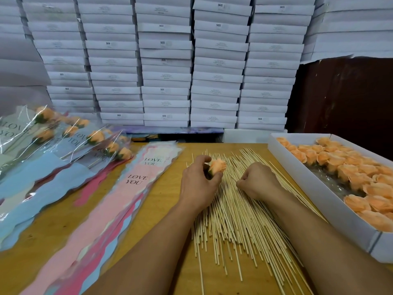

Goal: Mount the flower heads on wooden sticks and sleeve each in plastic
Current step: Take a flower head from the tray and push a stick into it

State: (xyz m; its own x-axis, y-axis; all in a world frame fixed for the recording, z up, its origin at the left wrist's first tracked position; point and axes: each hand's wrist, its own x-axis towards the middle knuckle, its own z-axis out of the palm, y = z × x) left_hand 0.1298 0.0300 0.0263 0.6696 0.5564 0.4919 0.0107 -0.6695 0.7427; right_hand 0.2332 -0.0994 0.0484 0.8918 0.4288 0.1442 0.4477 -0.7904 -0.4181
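My left hand [196, 184] grips an orange flower head [218, 166] with a green base, held just above a wide pile of wooden sticks [238, 211] on the table. My right hand [258, 180] is curled over the same pile to the right, its fingertips pinching at a stick [232, 177] that points toward the flower. A stack of plastic sleeves [119, 201] printed "LOVE YOU" lies left of my left arm. A white box [323, 194] at the right holds several orange flower heads [340, 165].
Finished sleeved flowers on sticks [63, 137] are heaped at the far left on blue and pink sleeves. Stacks of white flat boxes [165, 60] wall off the back of the wooden table [170, 209]. A dark panel [344, 94] stands at back right.
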